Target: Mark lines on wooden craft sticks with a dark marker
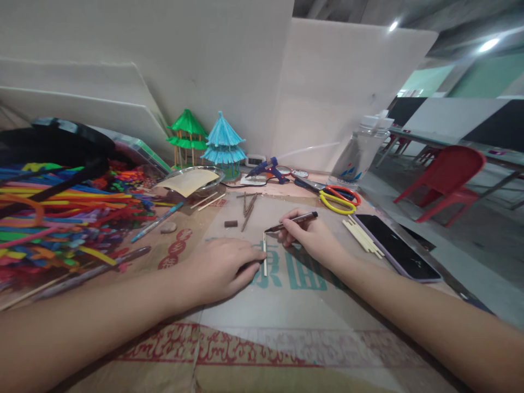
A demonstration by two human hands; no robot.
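Note:
My right hand [305, 234] grips a dark brown marker pen [301, 219], its tip at the far end of a short pale wooden stick [265, 265]. The stick lies upright in view on the printed board, and the fingertips of my left hand [227, 267] hold it from the left side. Just beyond lie the pen's brown cap [231, 224] and a few brown-coloured sticks [249, 212]. Several uncoloured short sticks [362, 236] lie in a row to the right of my right hand.
Colourful pipe cleaners [73, 218] heap up at left. At the back stand a green model pavilion [187, 136], a blue one [224, 144] and a blue glue gun [268, 169]. Scissors [338, 199], a phone [395, 245] and a clear plastic container [360, 150] are at right.

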